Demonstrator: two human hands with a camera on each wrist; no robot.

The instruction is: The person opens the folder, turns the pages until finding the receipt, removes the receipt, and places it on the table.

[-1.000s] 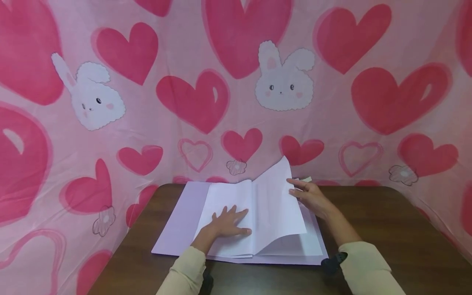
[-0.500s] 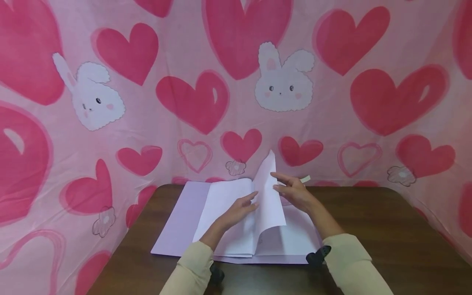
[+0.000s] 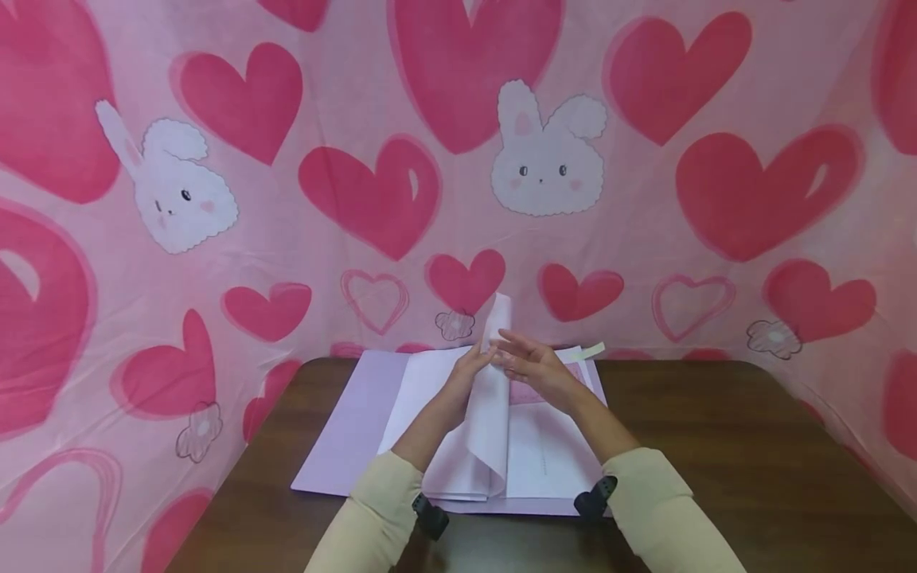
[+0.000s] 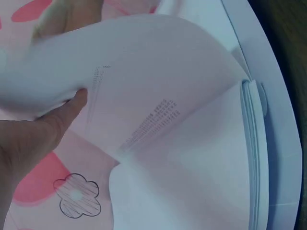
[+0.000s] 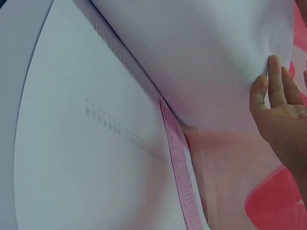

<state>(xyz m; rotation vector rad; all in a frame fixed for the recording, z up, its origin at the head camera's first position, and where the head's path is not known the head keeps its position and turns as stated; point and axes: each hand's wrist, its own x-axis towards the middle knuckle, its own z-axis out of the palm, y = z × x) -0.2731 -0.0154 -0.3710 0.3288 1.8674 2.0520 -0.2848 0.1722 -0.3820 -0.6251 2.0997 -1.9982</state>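
A lifted white sheet (image 3: 490,422) stands up from the spine of an open bound document with pale purple covers. Printed lines show on its left face in the left wrist view. My right hand (image 3: 548,378) pinches the sheet's outer edge between thumb and fingers, seen best in the right wrist view. From the other side, my left hand (image 3: 451,390) meets the sheet near its upper edge. In the left wrist view its straight thumb (image 4: 67,112) touches the printed face, while its other fingers are out of sight.
Beneath the raised sheet lies a printed page (image 5: 96,153) with a pink patterned piece (image 5: 180,167) at its upper part. A pale tab (image 3: 593,350) juts from the far right corner. The brown table (image 3: 716,446) ends at a pink heart-patterned cloth (image 3: 637,199).
The sheet has swung from right to left and curled upright near the spine. My right hand has moved left with it. My left hand has lifted off the left page and reached the sheet.
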